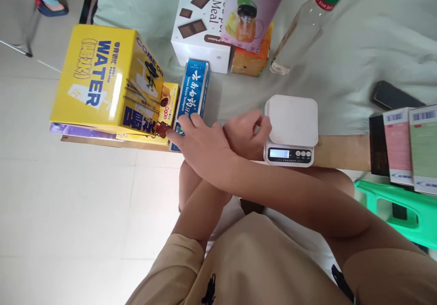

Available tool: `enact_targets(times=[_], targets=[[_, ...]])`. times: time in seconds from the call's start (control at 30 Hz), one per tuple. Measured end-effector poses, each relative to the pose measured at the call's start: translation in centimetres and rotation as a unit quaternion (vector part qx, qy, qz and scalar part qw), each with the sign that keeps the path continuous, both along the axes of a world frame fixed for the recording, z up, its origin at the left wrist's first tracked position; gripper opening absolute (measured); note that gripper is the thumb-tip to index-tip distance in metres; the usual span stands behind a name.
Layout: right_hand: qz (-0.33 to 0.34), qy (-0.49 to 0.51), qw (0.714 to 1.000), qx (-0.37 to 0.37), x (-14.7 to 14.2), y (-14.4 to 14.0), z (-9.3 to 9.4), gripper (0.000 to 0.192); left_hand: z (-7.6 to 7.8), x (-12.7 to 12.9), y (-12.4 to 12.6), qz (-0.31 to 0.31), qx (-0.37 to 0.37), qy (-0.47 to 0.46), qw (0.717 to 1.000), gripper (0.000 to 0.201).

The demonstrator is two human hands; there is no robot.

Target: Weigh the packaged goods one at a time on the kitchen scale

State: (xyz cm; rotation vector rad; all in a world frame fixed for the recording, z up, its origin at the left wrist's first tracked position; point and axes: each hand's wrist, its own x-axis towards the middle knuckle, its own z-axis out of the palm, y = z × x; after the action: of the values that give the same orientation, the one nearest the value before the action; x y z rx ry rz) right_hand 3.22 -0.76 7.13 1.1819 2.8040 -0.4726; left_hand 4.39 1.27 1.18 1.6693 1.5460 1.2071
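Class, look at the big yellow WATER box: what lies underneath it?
Under the yellow WATER box a thin purple item's edge sticks out, resting on the wooden table edge. A smaller yellow box sits beside it. The rest of the purple item is covered.

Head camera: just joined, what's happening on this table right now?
A seated person has their arms crossed over each other. The right hand reaches across to the left and lays its fingers on the blue toothpaste box beside the big yellow water carton. The left hand rests against the left edge of the white kitchen scale, whose platform is bare. Whether either hand has a firm grip cannot be told.
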Motion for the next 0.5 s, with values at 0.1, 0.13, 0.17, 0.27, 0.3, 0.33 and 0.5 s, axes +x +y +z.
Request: enact_targets(times=[0.1,0.13,0.17,0.27,0.3,0.33,0.5], targets=[[-0.010,0.016,1.000,-0.024,0.0,0.0,-0.7,0.049,-0.1,0.2,-0.1,-0.012,0.005,0.002,1.000,0.040],[-0.014,0.026,0.999,-0.030,-0.1,0.0,-1.0,0.045,-0.2,0.2,-0.1,-0.020,0.007,0.003,1.000,0.040],[-0.022,0.040,0.998,-0.034,-0.1,0.0,-1.3,0.043,-0.3,0.3,-0.1,-0.031,0.011,0.005,0.999,0.040],[-0.060,0.093,0.993,-0.039,-0.4,0.0,-2.3,0.039,-0.5,0.5,-0.2,-0.060,0.020,0.011,0.998,0.040],[-0.077,0.108,0.990,-0.039,-0.5,0.0,-2.5,0.040,-0.5,0.6,-0.2,-0.065,0.021,0.013,0.998,0.040],[-0.096,0.117,0.988,-0.043,-0.5,0.0,-2.7,0.044,-0.6,0.7,-0.2,-0.067,0.020,0.014,0.997,0.039],[-0.180,0.072,0.975,-0.111,-0.4,0.3,-3.8,0.074,-0.8,1.5,-0.2,-0.077,0.018,0.009,0.997,0.040]])
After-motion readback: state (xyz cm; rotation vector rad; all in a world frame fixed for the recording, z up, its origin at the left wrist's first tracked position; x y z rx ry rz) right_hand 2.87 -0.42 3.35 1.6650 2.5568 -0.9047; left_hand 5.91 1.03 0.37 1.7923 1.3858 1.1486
